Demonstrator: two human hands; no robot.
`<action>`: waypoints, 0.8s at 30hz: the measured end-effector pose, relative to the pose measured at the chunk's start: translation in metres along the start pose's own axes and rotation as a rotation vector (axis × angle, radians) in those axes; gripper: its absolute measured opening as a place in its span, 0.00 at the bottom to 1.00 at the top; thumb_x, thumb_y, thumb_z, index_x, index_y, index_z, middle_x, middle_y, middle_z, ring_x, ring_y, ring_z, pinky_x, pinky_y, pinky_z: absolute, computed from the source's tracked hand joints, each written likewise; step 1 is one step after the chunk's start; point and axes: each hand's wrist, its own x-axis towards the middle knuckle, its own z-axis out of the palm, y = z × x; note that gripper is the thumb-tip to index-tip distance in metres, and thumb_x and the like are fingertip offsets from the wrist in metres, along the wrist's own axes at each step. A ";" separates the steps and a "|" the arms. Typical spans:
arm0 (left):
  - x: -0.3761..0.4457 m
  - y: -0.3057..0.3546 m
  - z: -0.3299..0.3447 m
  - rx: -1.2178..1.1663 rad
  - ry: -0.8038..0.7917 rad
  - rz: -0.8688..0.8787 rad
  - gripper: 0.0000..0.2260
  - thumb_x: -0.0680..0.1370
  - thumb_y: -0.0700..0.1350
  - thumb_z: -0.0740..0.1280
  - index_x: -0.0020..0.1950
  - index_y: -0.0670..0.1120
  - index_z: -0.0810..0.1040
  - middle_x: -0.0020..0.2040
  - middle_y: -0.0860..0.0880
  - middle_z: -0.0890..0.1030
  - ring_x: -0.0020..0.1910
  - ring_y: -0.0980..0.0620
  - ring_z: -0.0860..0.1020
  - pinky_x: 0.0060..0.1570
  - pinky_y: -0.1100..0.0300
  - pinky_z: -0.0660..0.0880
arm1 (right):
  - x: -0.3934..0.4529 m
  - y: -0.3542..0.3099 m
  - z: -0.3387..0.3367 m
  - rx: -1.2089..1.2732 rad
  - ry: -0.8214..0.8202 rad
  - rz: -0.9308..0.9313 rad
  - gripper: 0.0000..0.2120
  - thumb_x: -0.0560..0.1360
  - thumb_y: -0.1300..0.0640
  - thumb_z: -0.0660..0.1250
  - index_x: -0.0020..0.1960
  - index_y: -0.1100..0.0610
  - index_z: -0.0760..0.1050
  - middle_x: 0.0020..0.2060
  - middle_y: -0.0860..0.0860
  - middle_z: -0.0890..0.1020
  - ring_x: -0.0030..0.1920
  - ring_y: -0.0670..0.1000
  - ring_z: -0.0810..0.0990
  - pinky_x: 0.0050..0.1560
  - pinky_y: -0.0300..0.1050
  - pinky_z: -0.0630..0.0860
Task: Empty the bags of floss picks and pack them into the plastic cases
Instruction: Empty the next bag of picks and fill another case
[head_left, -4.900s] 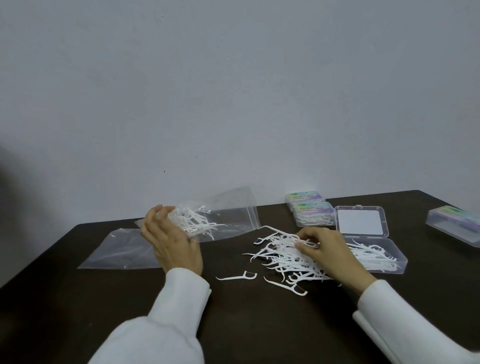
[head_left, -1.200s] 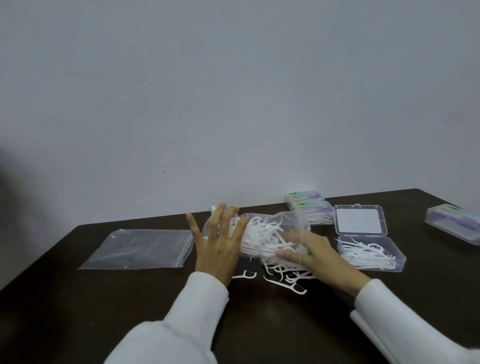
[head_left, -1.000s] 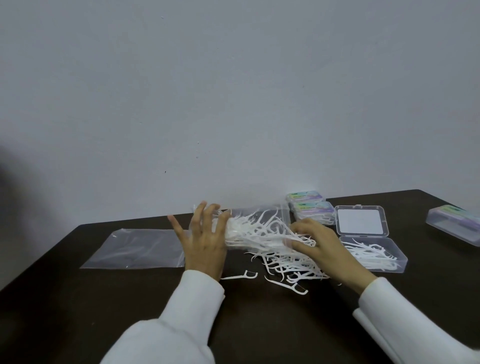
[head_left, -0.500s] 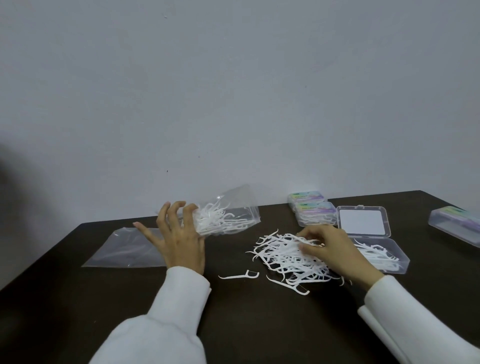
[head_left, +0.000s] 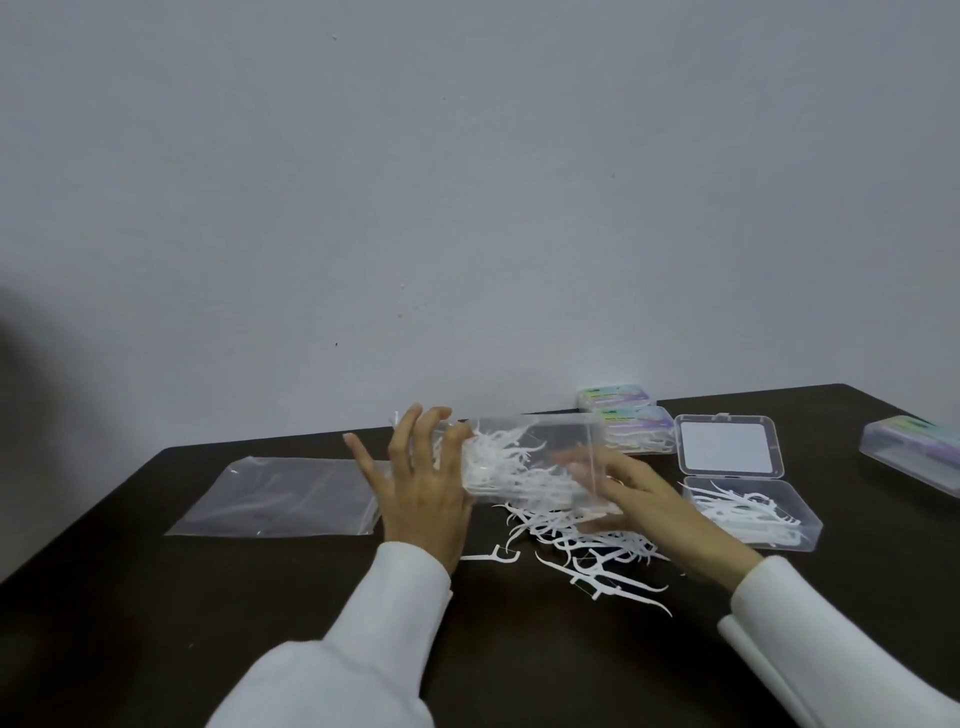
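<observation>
Clear bag (head_left: 524, 462) of picks held over pile (head_left: 587, 545): my left hand (head_left: 423, 488) grasps one end, right hand (head_left: 636, 499) grips the other; open case (head_left: 753, 512) beside.

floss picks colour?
White, all of them: the floss picks loose on the dark table. Head view, the only one.

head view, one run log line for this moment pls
left hand holds clear plastic bag of white floss picks | right hand at bag mouth | loose pick pile below | open clear case part-filled
</observation>
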 end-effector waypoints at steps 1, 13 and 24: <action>0.000 0.003 -0.001 -0.012 0.012 0.021 0.38 0.50 0.45 0.83 0.55 0.49 0.68 0.60 0.46 0.67 0.64 0.43 0.64 0.67 0.34 0.39 | 0.000 0.002 0.000 -0.043 -0.032 0.018 0.15 0.72 0.49 0.64 0.57 0.48 0.75 0.57 0.43 0.76 0.53 0.46 0.79 0.49 0.42 0.80; 0.000 0.012 -0.002 -0.014 0.050 0.110 0.38 0.50 0.48 0.84 0.54 0.49 0.68 0.60 0.46 0.67 0.63 0.43 0.65 0.69 0.38 0.35 | 0.003 0.012 -0.001 -0.429 -0.106 -0.071 0.09 0.66 0.34 0.66 0.37 0.38 0.76 0.40 0.37 0.77 0.44 0.38 0.76 0.48 0.35 0.69; -0.001 0.001 0.003 0.036 -0.028 0.048 0.40 0.49 0.42 0.84 0.55 0.49 0.68 0.60 0.46 0.67 0.64 0.43 0.65 0.67 0.36 0.39 | 0.005 0.012 -0.008 -0.427 0.016 -0.090 0.14 0.68 0.41 0.62 0.49 0.46 0.75 0.51 0.41 0.75 0.52 0.38 0.73 0.49 0.29 0.68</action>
